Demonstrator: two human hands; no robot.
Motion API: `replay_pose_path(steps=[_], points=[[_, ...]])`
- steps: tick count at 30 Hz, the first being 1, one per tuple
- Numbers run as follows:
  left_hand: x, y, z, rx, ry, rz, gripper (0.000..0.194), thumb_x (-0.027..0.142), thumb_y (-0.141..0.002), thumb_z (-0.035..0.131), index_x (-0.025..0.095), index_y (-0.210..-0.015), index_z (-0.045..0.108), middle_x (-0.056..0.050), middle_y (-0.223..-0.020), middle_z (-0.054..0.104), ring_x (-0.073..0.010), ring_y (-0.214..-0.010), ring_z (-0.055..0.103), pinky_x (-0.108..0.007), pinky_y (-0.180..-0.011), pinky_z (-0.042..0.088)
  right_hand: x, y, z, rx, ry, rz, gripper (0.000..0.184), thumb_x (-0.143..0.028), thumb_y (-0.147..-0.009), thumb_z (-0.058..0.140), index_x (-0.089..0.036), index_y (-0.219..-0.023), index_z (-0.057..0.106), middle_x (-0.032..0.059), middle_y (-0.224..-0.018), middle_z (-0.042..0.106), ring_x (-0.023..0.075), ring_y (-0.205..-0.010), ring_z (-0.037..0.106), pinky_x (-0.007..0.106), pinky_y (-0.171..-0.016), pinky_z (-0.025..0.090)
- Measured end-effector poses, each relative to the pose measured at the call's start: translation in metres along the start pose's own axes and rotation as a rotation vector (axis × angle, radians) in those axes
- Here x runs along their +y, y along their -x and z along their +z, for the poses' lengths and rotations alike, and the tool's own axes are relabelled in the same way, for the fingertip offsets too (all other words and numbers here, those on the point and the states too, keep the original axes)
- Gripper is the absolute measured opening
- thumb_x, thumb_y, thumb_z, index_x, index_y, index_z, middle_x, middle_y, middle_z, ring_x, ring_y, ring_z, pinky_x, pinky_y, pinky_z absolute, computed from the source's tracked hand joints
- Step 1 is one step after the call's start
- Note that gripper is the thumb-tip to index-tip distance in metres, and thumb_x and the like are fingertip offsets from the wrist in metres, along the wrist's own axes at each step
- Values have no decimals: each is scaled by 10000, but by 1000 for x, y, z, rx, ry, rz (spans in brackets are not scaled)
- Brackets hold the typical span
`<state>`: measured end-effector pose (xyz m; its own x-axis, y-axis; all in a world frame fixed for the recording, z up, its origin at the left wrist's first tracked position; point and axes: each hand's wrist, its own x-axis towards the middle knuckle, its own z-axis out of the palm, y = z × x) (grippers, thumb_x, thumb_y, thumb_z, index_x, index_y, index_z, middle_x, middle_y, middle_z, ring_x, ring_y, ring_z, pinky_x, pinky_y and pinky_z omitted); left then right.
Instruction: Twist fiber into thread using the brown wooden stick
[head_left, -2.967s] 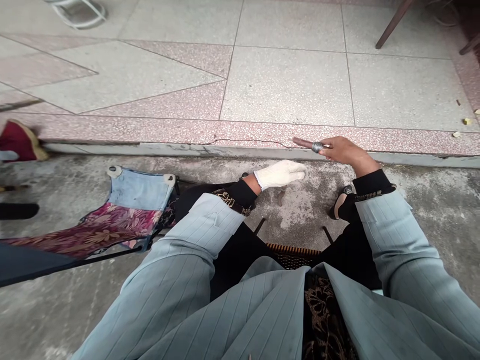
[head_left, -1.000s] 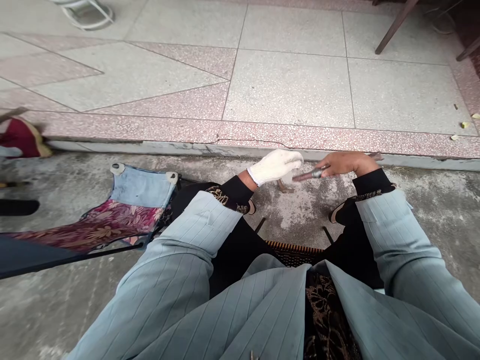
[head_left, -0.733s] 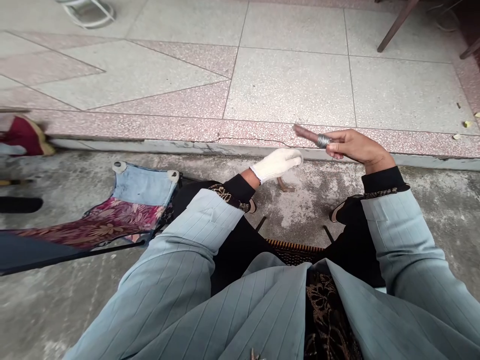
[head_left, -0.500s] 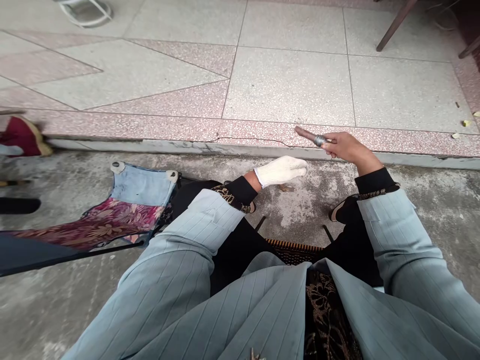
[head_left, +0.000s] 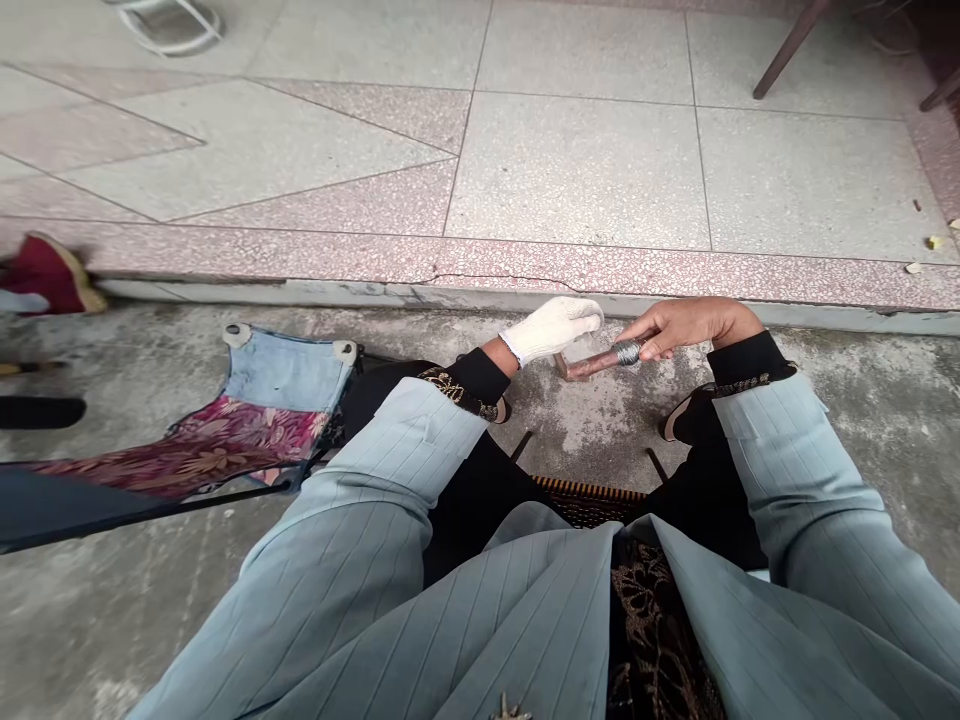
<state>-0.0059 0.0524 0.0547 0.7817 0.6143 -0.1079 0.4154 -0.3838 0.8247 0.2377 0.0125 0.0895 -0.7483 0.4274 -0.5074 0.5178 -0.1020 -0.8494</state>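
Note:
My right hand, bare, grips a short brown wooden stick near its wire-wound end. Silvery wire is coiled around the stick beside my fingertips. The stick slopes down to the left, over the concrete. My left hand, in a white knitted glove, is just above and left of the stick, with its fingers curled together. Whatever those fingers hold, if anything, is hidden. A small light-brown piece shows at the stick's left tip; whether the two touch I cannot tell.
A raised step edge with speckled tiles runs across in front. To the left stands a folding chair with blue and floral cloth. A red shoe is at the far left. White chair legs and a wooden leg stand farther back.
My right hand has come down and left with the stick, from over the step edge to above the concrete. The left hand has shifted slightly up and left.

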Motion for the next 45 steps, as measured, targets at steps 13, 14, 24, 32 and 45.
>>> replay_pose_path(steps=[13, 14, 24, 32, 45], points=[[-9, -4, 28, -221, 83, 31, 384, 449, -920, 428, 139, -898, 654, -18, -780, 630, -117, -657, 520, -234, -639, 385, 6, -6, 2, 700, -128, 59, 357, -368, -849, 630, -133, -1112, 688, -1, -648, 550, 110, -555, 452, 241, -542, 358], [-9, -5, 29, -228, 29, 66, 391, 449, -925, 415, 144, -912, 659, -21, -807, 636, -125, -689, 529, -236, -658, 382, 9, -10, 2, 731, -56, 126, 350, -356, -852, 623, -136, -1115, 690, 9, -659, 564, 121, -570, 471, 250, -559, 364], [-16, -2, 19, -271, -110, 97, 352, 396, -908, 451, 167, -1021, 693, -35, -899, 676, -156, -780, 586, -247, -700, 406, 15, -26, 6, -119, 113, 220, 426, -394, -786, 708, -157, -1139, 734, 9, -689, 632, 122, -595, 517, 249, -585, 385], [-9, -2, 17, -96, 271, -58, 313, 394, -918, 462, 143, -935, 648, -25, -748, 619, -87, -581, 485, -227, -581, 390, 7, 4, 0, 550, -404, -182, 400, -454, -781, 744, -143, -1026, 682, -3, -711, 593, 84, -571, 465, 219, -534, 385], [-11, -4, 30, -210, -161, 46, 331, 405, -911, 422, 173, -814, 637, -11, -740, 599, -133, -647, 505, -251, -615, 324, 24, -33, -1, 728, 414, 436, 241, -350, -827, 646, -164, -958, 724, 98, -850, 678, 186, -702, 567, 296, -603, 365]])
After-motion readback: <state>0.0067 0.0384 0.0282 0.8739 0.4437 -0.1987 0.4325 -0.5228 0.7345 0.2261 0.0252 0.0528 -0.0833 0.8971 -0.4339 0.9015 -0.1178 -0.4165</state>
